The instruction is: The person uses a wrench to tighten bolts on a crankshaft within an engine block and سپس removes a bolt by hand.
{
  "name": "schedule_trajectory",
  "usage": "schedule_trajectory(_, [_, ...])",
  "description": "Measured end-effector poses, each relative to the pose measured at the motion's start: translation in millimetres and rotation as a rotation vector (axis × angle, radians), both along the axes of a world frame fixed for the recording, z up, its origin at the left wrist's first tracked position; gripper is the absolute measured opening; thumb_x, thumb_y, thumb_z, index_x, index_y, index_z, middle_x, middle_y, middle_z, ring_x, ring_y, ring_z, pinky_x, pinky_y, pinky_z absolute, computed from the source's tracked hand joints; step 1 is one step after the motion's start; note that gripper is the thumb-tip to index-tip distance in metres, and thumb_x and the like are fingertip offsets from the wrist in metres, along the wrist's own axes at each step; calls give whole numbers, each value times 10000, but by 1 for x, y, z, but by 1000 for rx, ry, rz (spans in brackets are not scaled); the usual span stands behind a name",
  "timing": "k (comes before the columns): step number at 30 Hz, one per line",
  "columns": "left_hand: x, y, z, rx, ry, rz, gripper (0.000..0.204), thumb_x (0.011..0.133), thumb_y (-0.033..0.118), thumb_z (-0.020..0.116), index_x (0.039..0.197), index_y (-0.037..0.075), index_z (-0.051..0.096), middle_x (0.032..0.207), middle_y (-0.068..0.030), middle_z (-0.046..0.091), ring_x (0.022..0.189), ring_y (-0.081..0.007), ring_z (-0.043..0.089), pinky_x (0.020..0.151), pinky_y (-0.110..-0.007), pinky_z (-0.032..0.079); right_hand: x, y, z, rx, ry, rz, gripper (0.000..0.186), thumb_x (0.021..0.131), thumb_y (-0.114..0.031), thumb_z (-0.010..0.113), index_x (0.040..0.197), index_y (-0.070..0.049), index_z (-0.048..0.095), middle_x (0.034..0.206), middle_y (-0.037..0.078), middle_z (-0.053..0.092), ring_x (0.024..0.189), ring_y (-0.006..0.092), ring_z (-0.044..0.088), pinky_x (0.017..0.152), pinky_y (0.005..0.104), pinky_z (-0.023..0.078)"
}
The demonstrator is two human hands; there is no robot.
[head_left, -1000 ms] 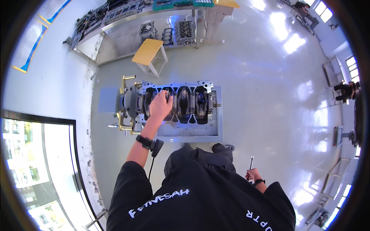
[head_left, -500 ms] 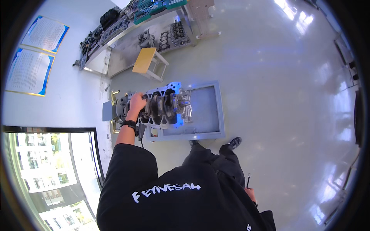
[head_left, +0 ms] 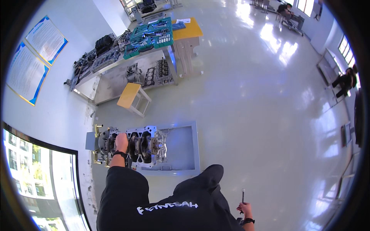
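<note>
My left hand (head_left: 121, 143) is closed over the crankshaft area of a metal engine block (head_left: 151, 159), which is mounted at its left end on a stand with brass-coloured handles (head_left: 99, 127); what the fingertips grip is hidden. The block's dark inner cavities and crank show to the right of my hand, above a pale blue-grey tray frame (head_left: 195, 148). My right hand (head_left: 245, 210) is low at the right, beside my body, holding a slim metal wrench-like tool (head_left: 243, 196) upright.
A steel bench (head_left: 92, 71) at the back carries engine parts and a teal socket set (head_left: 148, 36), more parts underneath. A yellow-topped stool (head_left: 128, 93) stands before it, a yellow-topped table (head_left: 192, 27) alongside. A person (head_left: 285, 11) is far back right. A window (head_left: 38, 173) is at left.
The block has turned on its stand, with my left hand staying on it. The view has swung, showing more of the bench and room. My right hand still holds the tool.
</note>
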State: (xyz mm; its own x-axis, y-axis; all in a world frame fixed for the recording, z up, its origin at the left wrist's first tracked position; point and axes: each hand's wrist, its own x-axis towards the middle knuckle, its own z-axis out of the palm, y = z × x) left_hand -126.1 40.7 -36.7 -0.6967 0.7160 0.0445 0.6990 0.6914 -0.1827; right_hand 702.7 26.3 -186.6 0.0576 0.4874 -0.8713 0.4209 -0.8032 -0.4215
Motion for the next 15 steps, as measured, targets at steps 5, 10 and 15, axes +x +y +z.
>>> schedule_trajectory(5, [6,15,16,-78,-35,-49,69,691,27,613,741,25,660,794,-207,637,802,-366,634,723,-433,520,-28,101,5,4,90,235,227,850,-154,551,784,47,633,683,119,659,591,186,654,551,286,517])
schedule_trajectory(10, [9,20,15,-120,-33,94,69,693,37,626,753,40,660,800,-194,639,790,-344,639,719,-415,523,-46,206,-13,-140,-17,497,252,856,-175,553,725,21,643,653,98,662,570,188,652,514,288,497])
schedule_trajectory(15, [19,39,20,-195,-46,469,84,760,82,608,810,59,672,877,-155,658,835,-306,653,720,-394,528,-145,350,66,-37,-175,774,229,844,-170,574,732,16,649,665,120,657,610,185,655,519,295,487])
